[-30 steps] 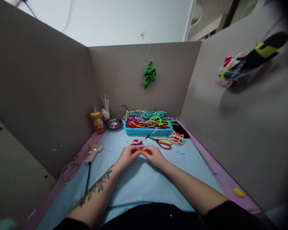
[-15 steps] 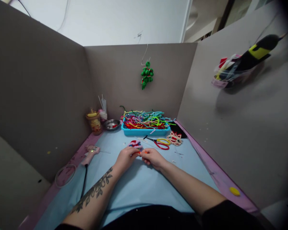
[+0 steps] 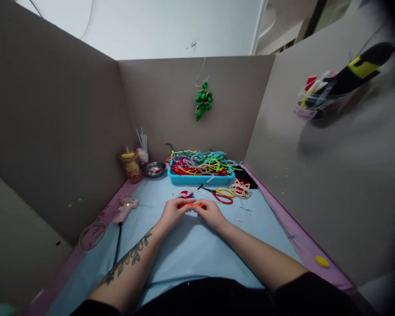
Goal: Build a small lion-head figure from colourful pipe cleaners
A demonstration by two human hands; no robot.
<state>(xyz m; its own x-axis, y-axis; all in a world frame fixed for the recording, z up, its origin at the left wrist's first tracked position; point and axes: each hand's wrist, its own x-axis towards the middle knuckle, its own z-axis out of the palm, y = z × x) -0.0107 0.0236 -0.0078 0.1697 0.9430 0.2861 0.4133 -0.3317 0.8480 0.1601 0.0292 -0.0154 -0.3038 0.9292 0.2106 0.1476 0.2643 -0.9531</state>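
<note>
Both my hands meet over the blue cloth [image 3: 197, 254]. Between my fingertips runs a short orange pipe cleaner [image 3: 195, 204]. My left hand [image 3: 173, 213] pinches its left part, and my right hand [image 3: 210, 214] grips the right part. Just behind my left fingers is a fuzzy piece in lilac, red and blue [image 3: 186, 195]; I cannot tell whether the left hand touches it. Scissors with red and yellow handles [image 3: 222, 194] lie beyond my right hand. Near them rests a cream-and-red pipe cleaner figure [image 3: 240, 188].
At the back stands a turquoise tray [image 3: 200, 179] heaped with coloured pipe cleaners. A pink glue gun [image 3: 127, 208] lies left, its cable running forward. Behind it are a metal bowl [image 3: 154, 170] and a lidded cup [image 3: 131, 166]. Grey panels surround the table; a green ornament [image 3: 204, 101] hangs ahead.
My fingers have shifted on the orange pipe cleaner, and more of it now shows between them. The whole view has moved slightly.
</note>
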